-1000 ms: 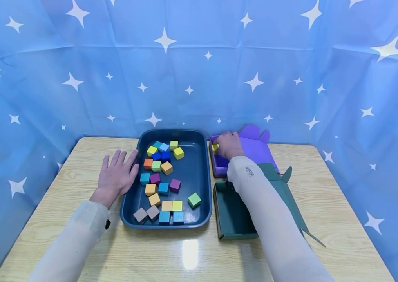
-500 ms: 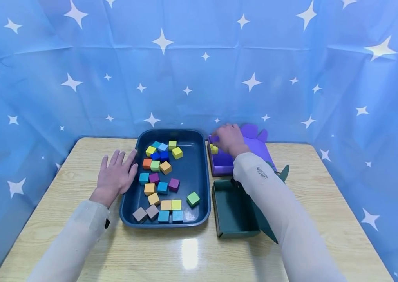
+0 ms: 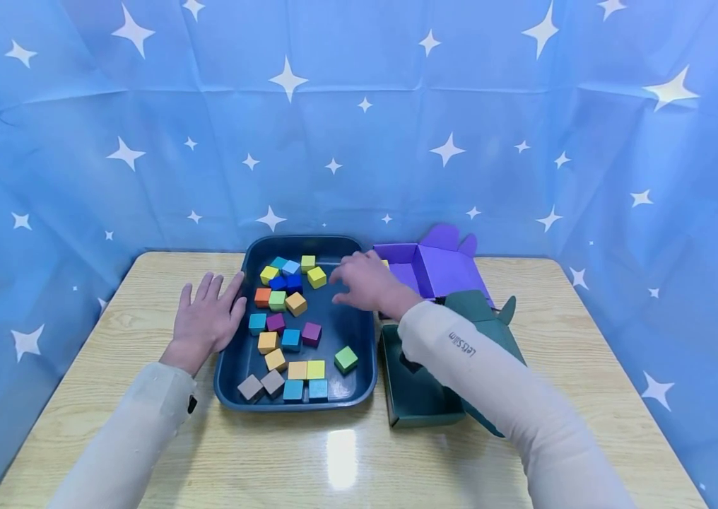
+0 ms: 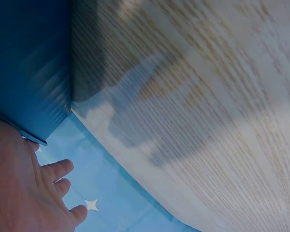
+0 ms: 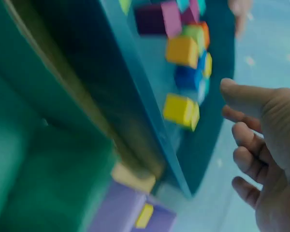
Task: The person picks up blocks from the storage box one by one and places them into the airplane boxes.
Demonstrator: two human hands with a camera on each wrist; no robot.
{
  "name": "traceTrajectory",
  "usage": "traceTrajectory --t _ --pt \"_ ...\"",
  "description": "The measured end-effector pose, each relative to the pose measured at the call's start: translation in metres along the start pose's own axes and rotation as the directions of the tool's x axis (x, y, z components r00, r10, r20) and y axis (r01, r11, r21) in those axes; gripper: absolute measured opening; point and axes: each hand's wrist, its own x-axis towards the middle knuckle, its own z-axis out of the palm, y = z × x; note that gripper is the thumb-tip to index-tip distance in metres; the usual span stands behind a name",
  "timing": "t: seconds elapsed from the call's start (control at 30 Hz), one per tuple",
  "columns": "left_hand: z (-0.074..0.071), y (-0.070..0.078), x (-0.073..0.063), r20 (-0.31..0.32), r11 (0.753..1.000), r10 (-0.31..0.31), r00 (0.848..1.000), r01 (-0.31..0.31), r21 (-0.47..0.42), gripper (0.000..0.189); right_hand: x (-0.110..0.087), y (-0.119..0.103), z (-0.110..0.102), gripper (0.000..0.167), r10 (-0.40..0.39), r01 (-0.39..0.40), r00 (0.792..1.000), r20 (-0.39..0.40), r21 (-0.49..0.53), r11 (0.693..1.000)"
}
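My right hand (image 3: 368,283) hangs over the right rim of the dark blue tray (image 3: 336,322), fingers spread loosely and holding nothing. A yellow cube (image 3: 317,277) in the tray lies just left of its fingertips; the right wrist view shows a gap between that yellow cube (image 5: 179,110) and the thumb. At the tray's left side, my left hand (image 3: 206,318) lies with straight fingers along the rim. In the left wrist view the left hand (image 4: 24,188) touches the tray edge. Inside the purple box (image 3: 403,252) sits another yellow cube (image 5: 145,216), mostly hidden in the head view.
Several coloured cubes lie scattered in the tray, with a green cube (image 3: 346,360) apart at the right. An open dark green box (image 3: 425,417) stands right of the tray, partly under my right forearm. The purple box's lid (image 3: 454,272) lies folded back.
My right hand has risen out of the purple box and moved left over the tray, leaving a yellow cube in the box. My left hand has stayed at the rim.
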Motion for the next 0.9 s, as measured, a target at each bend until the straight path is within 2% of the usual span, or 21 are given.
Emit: traceTrajectory --t 0.13,0.23,0.37,0.6,0.9 --pt "0.001 -0.001 0.0 -0.004 1.0 0.003 1.0 -0.003 -0.002 0.06 0.001 -0.019 0.009 0.042 -0.056 0.054 0.995 0.089 0.026 0.998" --pt "0.001 -0.001 0.0 -0.006 1.0 0.002 1.0 -0.002 -0.001 0.06 0.003 -0.031 0.014 0.044 -0.069 0.067 0.989 0.134 0.026 0.997" --pt "0.001 -0.001 0.0 -0.006 1.0 0.002 1.0 -0.002 0.0 0.06 0.005 -0.043 0.021 0.044 -0.078 0.083 0.983 0.164 -0.03 0.996" --pt "0.002 0.001 0.0 -0.003 1.0 0.0 1.0 0.0 0.002 0.06 0.007 -0.052 0.034 0.035 -0.083 0.096 0.982 0.17 -0.071 0.993" --pt "0.001 0.0 0.0 -0.005 1.0 -0.006 1.0 0.006 0.005 0.06 0.012 -0.062 0.038 0.034 -0.093 0.112 0.979 0.181 -0.101 0.989"
